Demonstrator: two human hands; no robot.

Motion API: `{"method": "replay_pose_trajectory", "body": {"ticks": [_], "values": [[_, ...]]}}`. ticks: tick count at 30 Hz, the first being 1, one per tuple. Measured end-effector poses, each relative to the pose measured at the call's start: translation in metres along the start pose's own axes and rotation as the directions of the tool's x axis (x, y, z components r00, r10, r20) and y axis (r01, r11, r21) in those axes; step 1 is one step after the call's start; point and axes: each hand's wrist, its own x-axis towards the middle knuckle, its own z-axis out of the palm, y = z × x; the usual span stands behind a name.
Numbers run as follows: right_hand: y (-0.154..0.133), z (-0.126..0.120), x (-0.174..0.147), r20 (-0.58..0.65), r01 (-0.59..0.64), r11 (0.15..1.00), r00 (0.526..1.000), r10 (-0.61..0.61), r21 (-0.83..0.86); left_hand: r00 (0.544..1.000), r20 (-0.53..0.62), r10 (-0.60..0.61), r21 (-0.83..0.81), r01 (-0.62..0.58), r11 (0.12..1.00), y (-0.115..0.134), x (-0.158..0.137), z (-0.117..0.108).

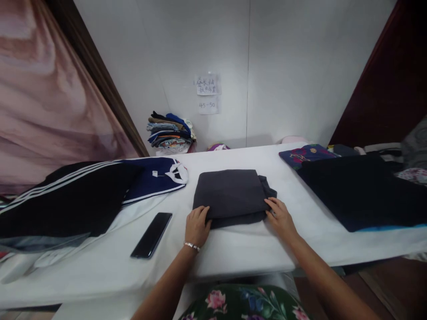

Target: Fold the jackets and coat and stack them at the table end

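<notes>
The left hand hides the eight-o'clock corner of the grey garment; at nine, the frame crops the striped black garment.

Worktop: white covering, lightly creased toward the front edge. Directly on it at centre, a folded dark grey garment; to its left and apart from it, a black phone lying at a slant. Garment piles at both ends: black with white stripes uppermost left, plain black uppermost right.
</notes>
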Motion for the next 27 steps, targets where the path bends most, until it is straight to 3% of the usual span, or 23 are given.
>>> {"method": "replay_pose_trajectory", "body": {"ticks": [5, 10, 13, 16, 22, 24, 27], "values": [[0.003, 0.006, -0.006, -0.002, -0.225, 0.964, 0.974, 0.228, 0.138, 0.997, -0.009, -0.082, 0.073, 0.082, 0.994, -0.004, -0.002, -0.002], [0.001, 0.003, 0.002, -0.059, -0.180, 0.950, 0.978, 0.201, 0.254, 0.995, 0.003, -0.100, 0.081, 0.100, 0.992, -0.005, -0.002, 0.001], [-0.002, 0.002, 0.009, -0.039, -0.219, 0.899, 0.967, 0.252, 0.379, 0.997, -0.028, -0.071, 0.038, 0.072, 0.997, -0.007, -0.003, 0.003], [-0.002, 0.004, 0.013, 0.029, -0.321, 0.812, 0.936, 0.352, 0.488, 0.994, -0.099, -0.043, -0.035, 0.040, 0.999, -0.010, -0.004, 0.002], [0.005, 0.013, 0.008, 0.061, -0.458, 0.711, 0.859, 0.508, 0.533, 0.979, -0.180, -0.090, -0.140, 0.065, 0.988, -0.012, -0.008, -0.002], [0.004, 0.014, 0.008, 0.046, -0.446, 0.676, 0.852, 0.522, 0.587, 0.983, -0.156, -0.100, -0.145, 0.077, 0.986, -0.012, -0.010, -0.002], [0.001, 0.013, 0.010, 0.014, -0.368, 0.664, 0.880, 0.474, 0.652, 0.991, -0.094, -0.096, -0.138, 0.082, 0.987, -0.011, -0.010, -0.004]]}}
